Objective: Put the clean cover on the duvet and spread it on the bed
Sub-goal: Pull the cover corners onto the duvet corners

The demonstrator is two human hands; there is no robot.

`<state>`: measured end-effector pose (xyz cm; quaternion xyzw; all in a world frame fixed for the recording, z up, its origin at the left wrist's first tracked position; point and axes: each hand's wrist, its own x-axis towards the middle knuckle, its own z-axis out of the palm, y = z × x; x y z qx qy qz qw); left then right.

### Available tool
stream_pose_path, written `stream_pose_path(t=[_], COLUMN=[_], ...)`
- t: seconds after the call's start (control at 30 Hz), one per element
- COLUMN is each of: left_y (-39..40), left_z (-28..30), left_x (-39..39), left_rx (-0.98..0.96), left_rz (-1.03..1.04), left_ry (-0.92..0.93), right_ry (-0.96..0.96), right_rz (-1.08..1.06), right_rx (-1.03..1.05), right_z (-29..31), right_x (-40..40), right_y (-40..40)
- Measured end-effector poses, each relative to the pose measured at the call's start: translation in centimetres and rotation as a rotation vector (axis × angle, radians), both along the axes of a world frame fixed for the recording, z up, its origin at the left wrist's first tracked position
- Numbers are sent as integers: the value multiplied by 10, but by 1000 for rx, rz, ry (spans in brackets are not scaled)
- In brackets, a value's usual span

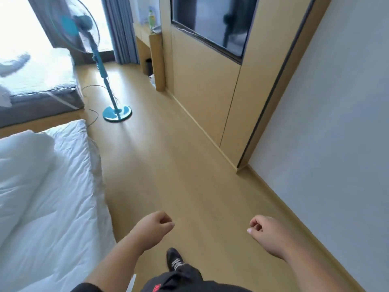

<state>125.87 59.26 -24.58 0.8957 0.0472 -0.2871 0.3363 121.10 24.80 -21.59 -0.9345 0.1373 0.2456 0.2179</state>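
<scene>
Both your hands empty, one white duvet [42, 186] at frame left.
Left hand [155, 225] and right hand [263, 227] loosely curled, holding nothing; one fan [84, 30] upper left.

viewpoint: head-worn, standing height
facing: forward and down along the wooden floor [168, 165]
nearest: both forearms, one shoe [173, 259]
left edge: white duvet [48, 186]
</scene>
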Motion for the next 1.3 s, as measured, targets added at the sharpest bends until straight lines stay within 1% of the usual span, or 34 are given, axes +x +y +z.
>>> stream_pose_path(t=[0.13,0.2,0.33,0.43,0.57,0.73,0.83,0.9,1.03,1.17,1.23,1.3], left_y=[45,68,105,131,167,220,249,269,314,370,407,448], left_z=[-5,7,46,67,60,42,51,59,60,42,32,26], left_x=[106,166,274,335,403,490,539,566,597,636,667,705], left_rx=[-33,-18,-71,-96,-76,-50,-24,-20,-41,-67,-75,-75], left_rz=[126,161,278,304,359,532,634,698,864,986,1027,1021], left_ry=[14,-6,-55,-82,-73,-82,-92,-89,-56,-6,1,2], right_ry=[46,64,-7,-3,1,-5,1,-29,-82,-81,-56,-38], right_rz=[123,170,187,236,346,550,735,835,1009,1200,1241,1271], right_rx=[-13,-21,16,39,57,84,38,14,-34,-138,-202,-232], right_z=[-8,0,18,18,6,-4,10,25,39,29,23,19], right_x=[125,184,297,378,498,674,775,833,909,961,991,1022], right_y=[39,58,91,121,164,235,289,330,420,508,553,599])
